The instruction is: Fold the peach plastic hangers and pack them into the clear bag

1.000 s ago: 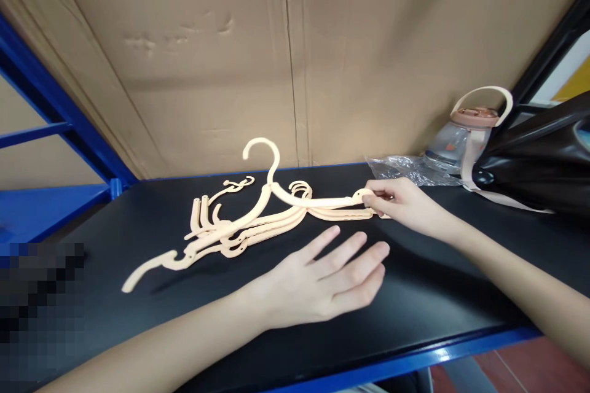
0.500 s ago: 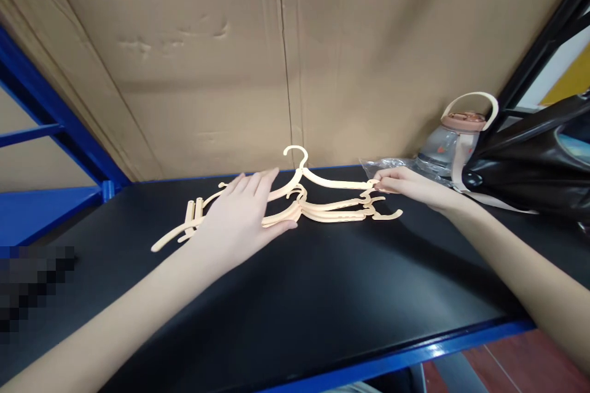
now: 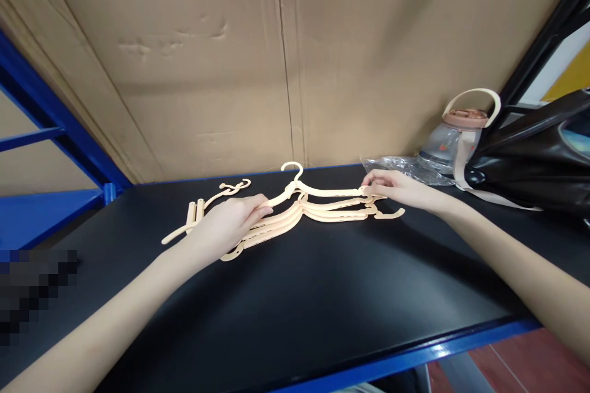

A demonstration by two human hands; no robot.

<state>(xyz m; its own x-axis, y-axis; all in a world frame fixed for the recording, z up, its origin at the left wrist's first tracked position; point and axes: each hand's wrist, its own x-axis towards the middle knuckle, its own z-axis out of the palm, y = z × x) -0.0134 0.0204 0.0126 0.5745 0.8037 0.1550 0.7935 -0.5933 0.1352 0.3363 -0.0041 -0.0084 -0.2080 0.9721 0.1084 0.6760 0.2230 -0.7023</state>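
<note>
A cream folding hanger point(image 3: 328, 190) with its hook upward lies behind a pile of similar hangers point(image 3: 338, 215) on the black tabletop point(image 3: 322, 295). My left hand point(image 3: 230, 218) is closed on the left arm of the rear hanger, and it covers part of the pile. At the other end of that hanger, my right hand point(image 3: 385, 186) pinches the tip of the right arm. More cream hanger parts point(image 3: 196, 214), two short upright bars among them, lie left of and behind my left hand, along with a small hooked piece point(image 3: 236, 187).
Cardboard point(image 3: 207, 73) stands behind the table. At the back right are a clear bottle point(image 3: 449, 141) with a strap, a crumpled plastic bag point(image 3: 405, 167) and a shiny black bag point(image 3: 534, 163). A blue metal frame point(image 3: 59, 129) rises at the left.
My left hand has closed from spread fingers onto the rear hanger's left arm and moved slightly left and down. The rear hanger's hook is lower, and my right hand has shifted slightly left.
</note>
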